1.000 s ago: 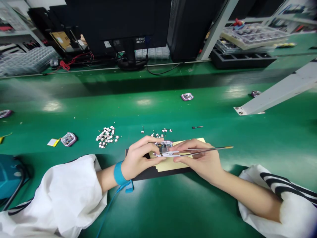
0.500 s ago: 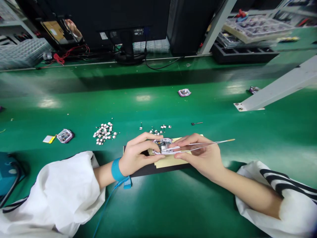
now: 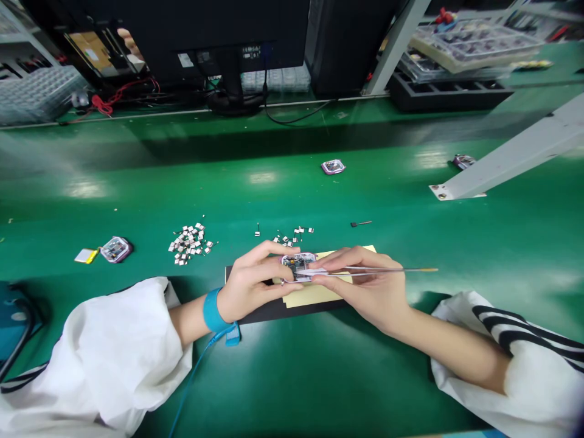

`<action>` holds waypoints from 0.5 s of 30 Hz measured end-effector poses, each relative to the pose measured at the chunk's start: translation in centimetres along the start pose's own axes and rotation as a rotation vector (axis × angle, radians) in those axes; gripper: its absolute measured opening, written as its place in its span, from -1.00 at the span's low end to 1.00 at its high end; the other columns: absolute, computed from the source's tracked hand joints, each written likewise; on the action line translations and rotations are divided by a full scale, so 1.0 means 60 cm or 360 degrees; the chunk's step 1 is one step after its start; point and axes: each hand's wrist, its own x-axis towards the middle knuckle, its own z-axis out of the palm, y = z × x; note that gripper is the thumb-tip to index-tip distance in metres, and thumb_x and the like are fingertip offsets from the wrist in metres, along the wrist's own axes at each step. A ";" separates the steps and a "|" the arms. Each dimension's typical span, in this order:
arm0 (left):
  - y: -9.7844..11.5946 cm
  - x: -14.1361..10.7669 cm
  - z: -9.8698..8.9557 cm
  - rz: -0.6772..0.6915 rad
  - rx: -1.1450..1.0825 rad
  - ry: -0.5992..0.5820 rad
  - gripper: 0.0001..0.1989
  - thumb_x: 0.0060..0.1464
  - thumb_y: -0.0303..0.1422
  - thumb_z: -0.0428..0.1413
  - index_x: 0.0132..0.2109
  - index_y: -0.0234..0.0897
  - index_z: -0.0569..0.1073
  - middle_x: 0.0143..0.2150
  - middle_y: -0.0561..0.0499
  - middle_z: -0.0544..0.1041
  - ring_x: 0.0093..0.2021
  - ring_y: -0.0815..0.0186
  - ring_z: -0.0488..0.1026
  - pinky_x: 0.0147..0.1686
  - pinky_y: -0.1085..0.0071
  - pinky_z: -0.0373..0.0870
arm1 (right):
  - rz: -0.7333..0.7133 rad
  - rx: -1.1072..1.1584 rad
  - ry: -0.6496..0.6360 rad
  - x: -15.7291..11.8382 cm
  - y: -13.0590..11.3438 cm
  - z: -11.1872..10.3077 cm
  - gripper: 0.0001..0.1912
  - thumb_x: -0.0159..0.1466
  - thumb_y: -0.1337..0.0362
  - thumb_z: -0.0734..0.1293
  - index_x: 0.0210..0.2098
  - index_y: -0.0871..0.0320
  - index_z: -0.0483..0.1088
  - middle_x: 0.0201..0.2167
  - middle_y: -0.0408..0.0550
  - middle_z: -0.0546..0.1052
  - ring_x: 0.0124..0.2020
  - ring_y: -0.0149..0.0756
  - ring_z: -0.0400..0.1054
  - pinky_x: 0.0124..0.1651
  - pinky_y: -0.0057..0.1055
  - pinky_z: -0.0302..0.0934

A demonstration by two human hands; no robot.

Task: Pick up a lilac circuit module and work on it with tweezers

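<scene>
My left hand (image 3: 255, 274), with a blue wrist strap (image 3: 212, 310) at its wrist, is closed around the edges of a small device housing (image 3: 292, 260) with its circuit board exposed. Between the thumb and fingers of my right hand (image 3: 365, 280) is a pair of metal tweezers (image 3: 413, 269). Their tips point left and rest over the board; whether they pinch a part there is too small to tell. Beneath both hands lie yellow paper (image 3: 314, 296) and a black pad (image 3: 264, 314).
Beyond my hands lie a pile of small cable-tailed parts (image 3: 188, 243) and a looser group (image 3: 292, 236). Another open housing (image 3: 115, 249) with a battery (image 3: 86, 255) is at left; one more housing (image 3: 333, 166) lies farther back. A metal post (image 3: 497, 155) slants in from the right.
The tweezers have swung flatter and their arms have come closer together, with the tips farther left over the board. The view has shifted slightly; my left hand keeps its hold on the housing.
</scene>
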 end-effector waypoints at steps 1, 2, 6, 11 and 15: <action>-0.001 0.000 0.000 -0.0004 -0.0001 -0.0002 -0.91 -0.05 -0.50 0.21 -0.39 -0.38 0.42 -0.13 -0.13 0.38 -0.10 0.30 0.43 -0.17 0.48 0.46 | 0.0023 0.0011 -0.0015 0.001 0.000 -0.001 -0.73 0.06 0.55 0.44 -0.36 0.07 0.45 -0.37 -0.15 0.53 -0.29 -0.33 0.43 -0.16 -0.48 0.36; -0.001 0.000 -0.001 -0.0004 0.0011 0.0004 -0.90 -0.05 -0.49 0.21 -0.39 -0.38 0.41 -0.14 -0.13 0.39 -0.10 0.30 0.43 -0.17 0.49 0.45 | 0.0047 0.0029 -0.0040 0.001 0.000 -0.002 -0.74 0.06 0.54 0.44 -0.35 0.06 0.45 -0.37 -0.15 0.52 -0.30 -0.33 0.43 -0.17 -0.48 0.37; 0.000 0.001 -0.002 -0.0008 0.0067 0.0031 -0.87 -0.05 -0.46 0.22 -0.40 -0.38 0.40 -0.15 -0.13 0.43 -0.12 0.31 0.44 -0.17 0.47 0.43 | 0.0099 0.0077 -0.0141 0.001 -0.001 -0.009 -0.74 0.06 0.49 0.46 -0.33 0.05 0.44 -0.34 -0.16 0.52 -0.29 -0.31 0.44 -0.17 -0.44 0.40; 0.003 0.002 -0.002 -0.0026 0.0097 0.0024 -0.88 -0.02 -0.42 0.20 -0.40 -0.37 0.40 -0.14 -0.14 0.43 -0.12 0.29 0.44 -0.18 0.45 0.44 | 0.0056 -0.0004 -0.0105 -0.002 -0.001 -0.010 -0.72 0.04 0.52 0.46 -0.34 0.05 0.45 -0.34 -0.16 0.53 -0.28 -0.29 0.44 -0.16 -0.44 0.40; 0.002 0.001 -0.001 -0.0003 0.0107 0.0014 -0.88 -0.02 -0.43 0.19 -0.41 -0.37 0.41 -0.14 -0.14 0.42 -0.13 0.29 0.44 -0.20 0.45 0.46 | -0.0019 -0.0065 -0.0049 -0.002 0.001 -0.005 -0.73 0.04 0.54 0.45 -0.37 0.04 0.47 -0.37 -0.16 0.53 -0.31 -0.27 0.44 -0.17 -0.42 0.40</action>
